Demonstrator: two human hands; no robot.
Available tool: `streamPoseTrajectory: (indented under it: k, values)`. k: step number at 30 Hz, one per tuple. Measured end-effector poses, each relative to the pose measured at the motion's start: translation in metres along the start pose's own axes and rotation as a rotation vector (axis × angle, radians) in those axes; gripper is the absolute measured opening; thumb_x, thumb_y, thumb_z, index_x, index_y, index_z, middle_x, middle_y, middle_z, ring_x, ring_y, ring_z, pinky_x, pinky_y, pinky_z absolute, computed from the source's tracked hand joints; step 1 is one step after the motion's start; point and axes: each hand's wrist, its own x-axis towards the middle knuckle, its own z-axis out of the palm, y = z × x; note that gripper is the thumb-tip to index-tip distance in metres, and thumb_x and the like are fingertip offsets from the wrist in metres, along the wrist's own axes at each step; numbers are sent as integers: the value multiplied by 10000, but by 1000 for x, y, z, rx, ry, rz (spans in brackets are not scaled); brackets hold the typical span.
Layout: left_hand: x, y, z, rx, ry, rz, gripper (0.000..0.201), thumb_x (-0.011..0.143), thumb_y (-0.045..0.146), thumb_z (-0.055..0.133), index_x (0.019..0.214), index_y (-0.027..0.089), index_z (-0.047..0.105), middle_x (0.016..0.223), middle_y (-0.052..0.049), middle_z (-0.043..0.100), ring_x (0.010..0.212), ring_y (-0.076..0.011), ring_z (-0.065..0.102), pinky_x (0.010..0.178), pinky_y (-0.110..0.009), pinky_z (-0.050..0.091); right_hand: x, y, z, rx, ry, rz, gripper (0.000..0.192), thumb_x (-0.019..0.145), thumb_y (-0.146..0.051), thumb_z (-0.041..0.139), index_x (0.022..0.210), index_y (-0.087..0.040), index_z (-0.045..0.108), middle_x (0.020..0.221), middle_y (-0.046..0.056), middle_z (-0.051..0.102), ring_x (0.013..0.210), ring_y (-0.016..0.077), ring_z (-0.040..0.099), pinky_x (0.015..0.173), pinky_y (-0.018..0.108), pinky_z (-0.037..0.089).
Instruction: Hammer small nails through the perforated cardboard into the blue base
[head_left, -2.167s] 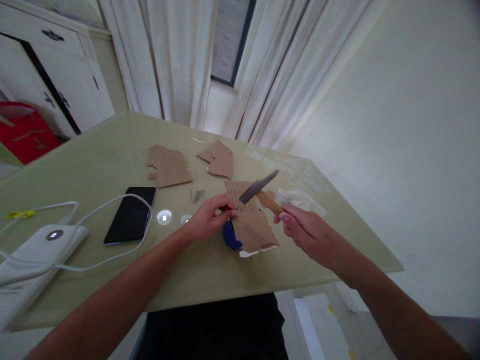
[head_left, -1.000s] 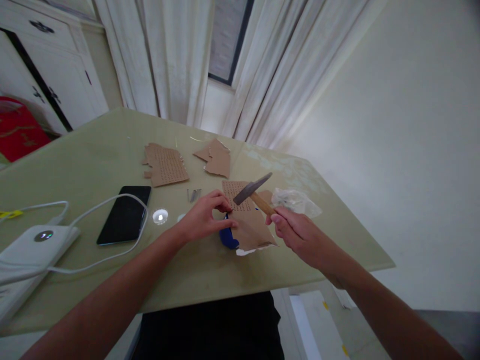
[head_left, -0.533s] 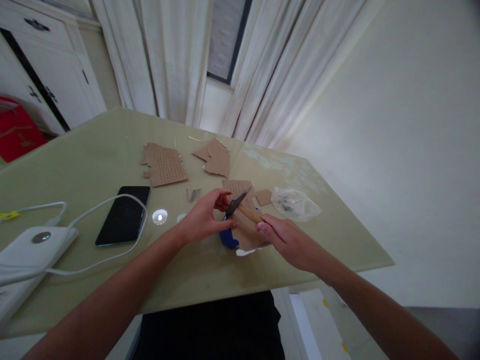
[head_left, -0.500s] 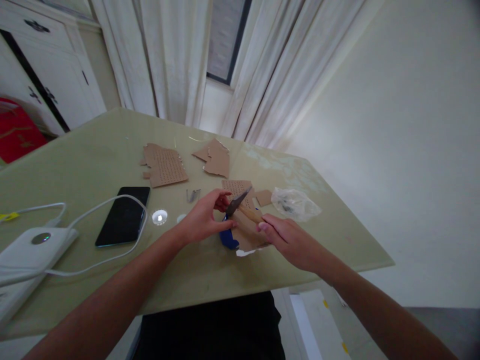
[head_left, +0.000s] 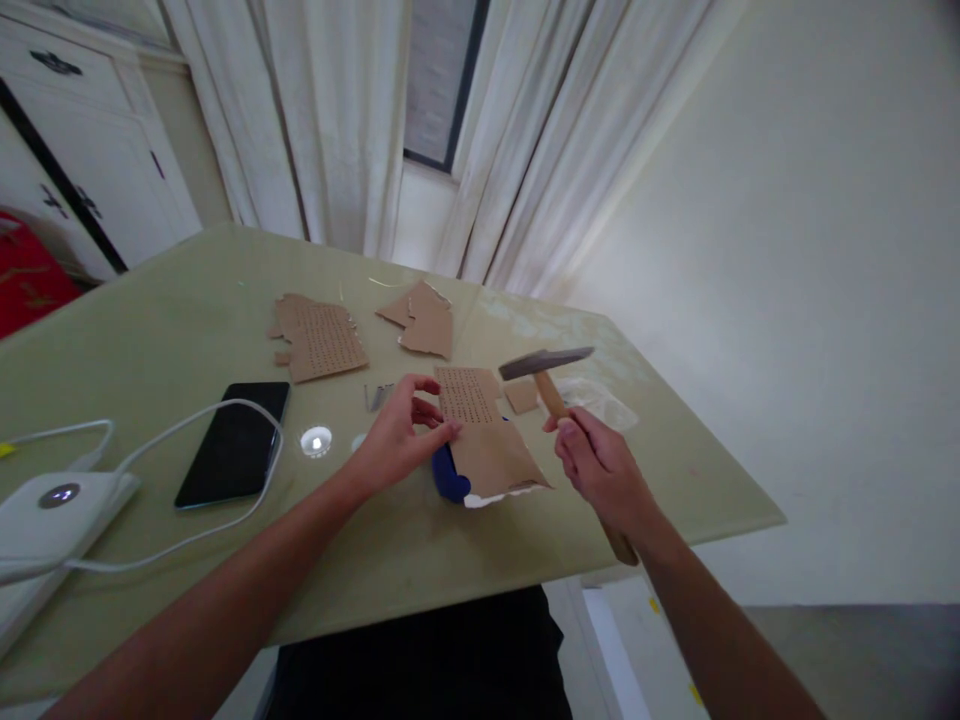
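A hammer (head_left: 546, 363) is gripped by the right hand (head_left: 600, 470) at its wooden handle, its metal head raised above a perforated cardboard piece (head_left: 484, 430), which lies between the hands. The sheet is pinned at its near edge by the loosely spread left hand (head_left: 397, 440); whether a nail is held cannot be told. Fingertips (head_left: 450, 428) could be struck if the hammer came down off-line. Loose nails (head_left: 377, 396) lie just beyond the left hand, a phone (head_left: 232, 443) further left, a plastic bag (head_left: 600, 400) beyond the right.

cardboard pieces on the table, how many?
4. A perforated piece far left, a torn plain piece behind centre, a perforated piece at the left hand, a small scrap beside it. More may hide underneath.
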Motion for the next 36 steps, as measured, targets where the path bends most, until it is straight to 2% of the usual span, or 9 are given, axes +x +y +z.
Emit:
streamPoseTrajectory:
  k: [4,7,11,16,25,27,31,33,36]
  values:
    - [1,-6,9,-71,119,-120,580,936,635,728,1296,212,561,1391,-153,683,980,-229,763,809,-384,642,7,27,3,217,387,-75,481,1055,-724,575,985,-248,569,626,-113,403,409,80,347,357,197,299]
    - [2,-10,13,-60,24,-124,511,971,685,667,1115,197,710,1135,-113,787,976,-265,752,858,-420,633,14,45,8,286,575,-162,487,1048,-731,580,945,-258,527,605,-121,398,402,76,356,354,177,340]
    - [3,-14,12,-19,-7,-106,484,970,673,670,925,197,743,928,-70,778,901,-256,724,866,-423,607,25,61,19,334,691,-255,468,1059,-709,577,937,-264,497,593,-124,403,398,76,355,352,174,344]
    - [3,-14,8,-41,-2,-124,443,997,639,644,949,203,712,938,-50,765,924,-235,727,877,-391,609,44,67,31,354,735,-343,490,1058,-739,538,922,-274,459,590,-125,370,407,81,347,371,184,331]
    - [7,-11,1,63,-19,-94,504,1053,681,530,932,223,703,935,-63,777,899,-244,740,829,-383,616,87,66,38,429,741,-320,477,1072,-734,501,931,-282,438,608,-127,358,404,75,318,370,182,300]
    - [12,-10,-15,240,45,-92,524,1083,648,458,911,224,713,892,-77,780,820,-251,731,754,-378,588,91,67,37,449,731,-312,470,1072,-725,512,932,-282,440,602,-128,355,407,77,319,372,181,304]
    - [20,-11,-61,916,245,-140,311,1048,429,535,975,214,747,933,-125,785,853,-331,733,791,-438,539,88,69,35,520,714,-327,459,1070,-701,558,929,-275,464,595,-127,357,415,76,320,378,177,303]
    - [22,-14,-77,1110,261,-187,340,1054,371,491,1116,188,771,1122,-190,784,973,-396,743,822,-482,544,85,71,34,561,718,-342,445,1074,-683,577,932,-272,480,598,-125,361,420,75,315,383,177,302]
    - [24,-19,-85,1207,193,-250,416,1069,371,450,1229,166,776,1264,-230,735,1062,-428,738,845,-501,561,80,73,34,595,719,-352,429,1081,-665,582,940,-269,497,599,-123,358,421,76,311,386,180,300]
